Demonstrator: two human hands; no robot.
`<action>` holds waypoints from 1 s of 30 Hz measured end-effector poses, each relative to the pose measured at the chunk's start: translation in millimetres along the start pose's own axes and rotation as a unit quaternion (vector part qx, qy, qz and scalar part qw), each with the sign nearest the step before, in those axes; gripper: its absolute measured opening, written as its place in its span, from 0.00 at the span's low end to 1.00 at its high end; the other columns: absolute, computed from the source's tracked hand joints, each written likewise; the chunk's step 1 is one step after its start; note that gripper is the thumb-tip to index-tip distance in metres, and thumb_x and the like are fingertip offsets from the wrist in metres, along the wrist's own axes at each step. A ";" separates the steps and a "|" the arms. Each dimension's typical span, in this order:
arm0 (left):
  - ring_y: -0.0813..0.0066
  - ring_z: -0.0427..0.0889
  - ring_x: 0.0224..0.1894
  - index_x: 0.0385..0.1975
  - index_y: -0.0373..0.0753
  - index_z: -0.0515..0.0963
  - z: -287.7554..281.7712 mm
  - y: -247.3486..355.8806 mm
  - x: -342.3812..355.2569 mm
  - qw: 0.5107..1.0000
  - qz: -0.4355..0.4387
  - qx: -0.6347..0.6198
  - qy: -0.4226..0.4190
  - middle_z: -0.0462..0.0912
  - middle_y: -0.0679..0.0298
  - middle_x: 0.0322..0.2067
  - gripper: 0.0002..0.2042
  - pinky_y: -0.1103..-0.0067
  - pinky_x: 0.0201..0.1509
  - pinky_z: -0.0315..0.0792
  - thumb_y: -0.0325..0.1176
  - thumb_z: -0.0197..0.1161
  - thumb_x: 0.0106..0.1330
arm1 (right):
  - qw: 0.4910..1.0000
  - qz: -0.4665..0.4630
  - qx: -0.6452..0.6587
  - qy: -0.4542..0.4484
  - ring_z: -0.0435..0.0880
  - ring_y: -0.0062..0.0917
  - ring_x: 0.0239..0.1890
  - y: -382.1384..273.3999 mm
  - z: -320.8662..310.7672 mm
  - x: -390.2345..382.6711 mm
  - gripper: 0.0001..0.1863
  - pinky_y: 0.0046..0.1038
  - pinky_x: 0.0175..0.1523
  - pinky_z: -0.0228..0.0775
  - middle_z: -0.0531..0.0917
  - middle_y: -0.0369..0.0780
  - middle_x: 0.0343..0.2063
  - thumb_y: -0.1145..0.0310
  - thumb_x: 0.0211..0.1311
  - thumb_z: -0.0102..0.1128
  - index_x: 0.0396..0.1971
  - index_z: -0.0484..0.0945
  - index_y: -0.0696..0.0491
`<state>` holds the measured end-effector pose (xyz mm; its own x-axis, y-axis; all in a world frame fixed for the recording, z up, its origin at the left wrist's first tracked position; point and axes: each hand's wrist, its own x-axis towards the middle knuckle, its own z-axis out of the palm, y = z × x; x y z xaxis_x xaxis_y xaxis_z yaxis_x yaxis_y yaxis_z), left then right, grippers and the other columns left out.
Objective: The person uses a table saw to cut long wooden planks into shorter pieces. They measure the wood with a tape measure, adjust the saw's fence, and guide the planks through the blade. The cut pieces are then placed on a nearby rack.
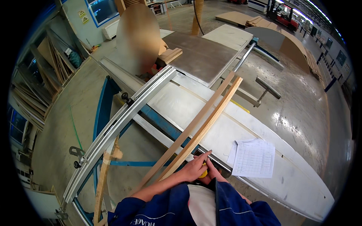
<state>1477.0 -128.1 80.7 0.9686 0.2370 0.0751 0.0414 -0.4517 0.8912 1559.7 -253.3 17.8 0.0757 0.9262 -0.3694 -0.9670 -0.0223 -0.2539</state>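
Close to my body, at the near edge of the machine table, my two hands meet around a small yellow-and-black object [204,173] that looks like a tape measure. My right hand [213,173] is closed on it from the right, its fingers partly hidden. Over its left side reaches my left hand [193,168], fingers stretched out toward the right. Just beyond, a brown wooden strip [191,129] and a pale layered wooden strip [211,123] lie side by side across the table, slanting to the lower left past my left forearm.
Printed paper sheets [255,158] lie on the white sliding table [290,169] at right. A curved-looking metal fence [124,109] with black knobs spans the left. Beyond is a brown machine top [203,56] with wood blocks [170,55] and a blurred area beside them.
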 end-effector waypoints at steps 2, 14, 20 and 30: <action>0.48 0.72 0.64 0.71 0.33 0.62 -7.1 7.7 9.1 0.999 -0.044 0.007 -0.014 0.72 0.45 0.60 0.32 0.65 0.70 0.66 0.31 0.62 0.67 | 0.994 -0.037 -0.094 0.048 0.77 0.31 0.62 -16.6 -16.6 0.1 0.35 0.37 0.62 0.74 0.77 0.40 0.61 0.42 0.74 0.56 0.68 0.68 0.52; 0.48 0.76 0.55 0.60 0.35 0.76 -97.7 -127.6 -215.5 0.864 -0.371 0.280 0.191 0.79 0.48 0.51 0.32 0.61 0.62 0.70 0.50 0.73 0.62 | 0.386 -0.256 -0.809 0.363 0.75 0.46 0.57 -177.8 -109.9 -74.2 0.23 0.42 0.63 0.69 0.79 0.49 0.56 0.68 0.53 0.74 0.50 0.81 0.57; 0.58 0.85 0.38 0.46 0.33 0.84 -124.3 -125.3 -246.3 0.836 -0.535 0.122 0.029 0.87 0.52 0.35 0.26 0.67 0.46 0.76 0.54 0.67 0.67 | 0.331 -0.209 -0.832 0.393 0.67 0.51 0.69 -161.4 -135.2 -79.2 0.31 0.47 0.73 0.60 0.75 0.50 0.62 0.68 0.52 0.74 0.58 0.77 0.55; 0.62 0.85 0.39 0.45 0.31 0.82 -123.2 -114.7 -244.0 0.846 -0.531 0.025 0.039 0.87 0.51 0.37 0.24 0.69 0.44 0.76 0.51 0.68 0.68 | 0.447 -0.279 -0.848 -0.049 0.74 0.43 0.63 -99.4 -1.2 98.5 0.27 0.42 0.72 0.63 0.78 0.46 0.56 0.66 0.49 0.71 0.52 0.78 0.55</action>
<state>1205.7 -28.2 15.3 0.3606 0.5871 -0.7247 0.8904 0.0147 0.4550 1663.5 -160.3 5.6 0.0996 0.9757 0.1951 0.7786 0.0457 -0.6258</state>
